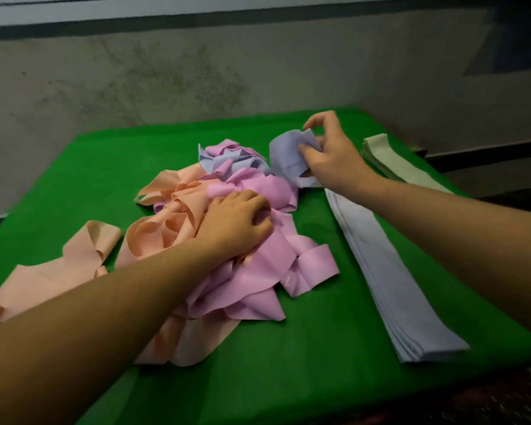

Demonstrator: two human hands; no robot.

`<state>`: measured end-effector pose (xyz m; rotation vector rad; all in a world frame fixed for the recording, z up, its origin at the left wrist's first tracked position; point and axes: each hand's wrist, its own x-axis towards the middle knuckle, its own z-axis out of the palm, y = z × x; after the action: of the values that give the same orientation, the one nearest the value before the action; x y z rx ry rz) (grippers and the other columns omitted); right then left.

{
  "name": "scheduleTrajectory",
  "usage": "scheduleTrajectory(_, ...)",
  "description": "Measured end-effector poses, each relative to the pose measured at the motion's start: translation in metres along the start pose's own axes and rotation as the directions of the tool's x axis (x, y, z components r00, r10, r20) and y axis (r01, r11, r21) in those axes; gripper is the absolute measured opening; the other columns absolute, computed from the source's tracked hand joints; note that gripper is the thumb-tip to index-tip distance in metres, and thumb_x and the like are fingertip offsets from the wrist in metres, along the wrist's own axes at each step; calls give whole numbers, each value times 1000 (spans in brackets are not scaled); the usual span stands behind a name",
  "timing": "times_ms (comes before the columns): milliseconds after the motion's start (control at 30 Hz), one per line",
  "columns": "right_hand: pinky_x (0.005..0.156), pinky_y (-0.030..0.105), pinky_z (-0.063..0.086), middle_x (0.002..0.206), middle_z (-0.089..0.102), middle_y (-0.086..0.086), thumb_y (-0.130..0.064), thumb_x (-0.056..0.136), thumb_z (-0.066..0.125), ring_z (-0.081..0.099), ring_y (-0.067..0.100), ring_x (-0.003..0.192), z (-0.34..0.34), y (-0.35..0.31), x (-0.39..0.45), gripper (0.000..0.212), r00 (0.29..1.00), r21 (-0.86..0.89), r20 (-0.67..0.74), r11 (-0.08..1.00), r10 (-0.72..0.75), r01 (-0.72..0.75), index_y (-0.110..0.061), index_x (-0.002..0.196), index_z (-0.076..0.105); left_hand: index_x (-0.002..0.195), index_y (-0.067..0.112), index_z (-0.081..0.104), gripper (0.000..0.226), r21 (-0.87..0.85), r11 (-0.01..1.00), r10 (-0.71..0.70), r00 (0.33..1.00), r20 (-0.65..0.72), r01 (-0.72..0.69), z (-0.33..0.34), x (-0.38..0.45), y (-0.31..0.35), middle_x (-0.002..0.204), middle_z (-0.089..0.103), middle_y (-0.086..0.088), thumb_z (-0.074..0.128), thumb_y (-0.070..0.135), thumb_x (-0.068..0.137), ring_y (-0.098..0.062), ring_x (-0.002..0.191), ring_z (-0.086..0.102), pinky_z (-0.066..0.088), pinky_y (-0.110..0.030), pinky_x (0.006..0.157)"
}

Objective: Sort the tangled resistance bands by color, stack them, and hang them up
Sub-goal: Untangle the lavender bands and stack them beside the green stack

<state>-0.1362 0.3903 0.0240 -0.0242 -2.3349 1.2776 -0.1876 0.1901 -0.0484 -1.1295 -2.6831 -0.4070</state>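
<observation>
Left hand [236,222] is flat on the tangled pile [227,228], palm down, fingers spread and slightly bent, pressing on the spot where pink bands [267,265] meet peach bands [166,228]. It's pinning the pile, not curled round anything.

Right hand [328,154] is further back, pinching a crumpled lavender band [288,157] between thumb and fingers. That band is lifted at the right edge of the pile, its lower end trailing down onto the far end of the lavender stack [390,271].

Pile sits mid-table on the green cloth [304,378]: peach to the left, pink centre and front, a few lavender bands mixed with pink at the back. One loose peach band [59,271] lies flat at the left edge, just beside the pile.

Lavender stack lies straight and flat to the right of the pile, running from near my right wrist toward the front right corner. Pale green stack [390,161] lies further right at the back corner, apart from the lavender one.

Concrete wall [196,72] behind the table.
</observation>
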Motion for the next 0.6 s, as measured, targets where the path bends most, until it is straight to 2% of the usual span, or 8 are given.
scheduleTrajectory(67, 73, 39, 53, 84, 59, -2, -9, 100, 50, 56, 15, 79, -4, -16, -8, 16, 996, 127, 12, 988, 87, -88, -21, 109, 55, 111, 33, 62, 35, 5, 1000, -25, 997, 80, 25, -8, 3, 4, 119, 59, 6, 48, 49, 83, -19, 109, 52, 44, -40, 93)
scheduleTrajectory(167, 87, 45, 54, 91, 65, -4, -18, 102, 53, 59, 14, 87, -11, -38, -21, 14, 975, 268, 71, 938, 210, -221, -20, 95, 65, 120, 34, 58, 39, 20, 996, -93, 979, 179, 91, -22, 2, 18, 133, 50, 3, 55, 49, 84, -21, 124, 44, 33, -49, 108)
scheduleTrajectory(267, 76, 36, 57, 94, 66, -3, -22, 103, 52, 62, 12, 83, -23, -64, -37, 13, 955, 449, 154, 843, 254, -297, -20, 98, 63, 127, 32, 53, 43, -31, 987, -154, 975, 157, 161, -36, -4, 37, 141, 47, 1, 61, 48, 88, -22, 132, 40, 20, -55, 116)
scheduleTrajectory(367, 73, 34, 55, 96, 66, 0, -24, 103, 51, 62, 16, 82, -39, -88, -51, 13, 943, 553, 211, 764, 258, -333, -20, 103, 63, 136, 29, 48, 61, -255, 953, -155, 987, 50, 163, -52, -14, 54, 141, 51, 4, 68, 52, 82, -18, 128, 47, 29, -51, 114)
scheduleTrajectory(433, 70, 33, 54, 98, 65, 3, -24, 102, 51, 62, 17, 80, -47, -102, -61, 12, 945, 598, 215, 731, 248, -328, -20, 107, 62, 136, 27, 46, 68, -519, 847, -148, 989, -14, 120, -66, -25, 68, 131, 53, 11, 74, 50, 79, -9, 116, 53, 43, -27, 104)
scheduleTrajectory(467, 70, 33, 54, 99, 64, 5, -23, 102, 51, 61, 17, 80, -51, -108, -66, 13, 945, 611, 215, 720, 248, -328, -20, 109, 61, 137, 26, 42, 69, -631, 769, -148, 989, -21, 102, -74, -32, 76, 130, 50, 12, 78, 45, 81, -4, 115, 51, 42, -9, 94)
scheduleTrajectory(500, 70, 34, 55, 100, 63, 6, -22, 102, 51, 61, 18, 80, -55, -114, -72, 14, 942, 622, 221, 708, 251, -334, -19, 112, 59, 137, 27, 39, 69, -717, 692, -146, 989, -23, 86, -82, -39, 85, 130, 48, 14, 78, 40, 82, 0, 115, 51, 40, -1, 87)
scheduleTrajectory(600, 72, 35, 56, 98, 61, 7, -21, 101, 50, 62, 19, 80, -65, -129, -93, 16, 930, 629, 263, 685, 257, -368, -17, 115, 57, 124, 35, 41, 53, -865, 499, -157, 987, -35, 49, -102, -60, 106, 123, 59, 13, 77, 26, 86, 3, 107, 60, 50, -13, 86)
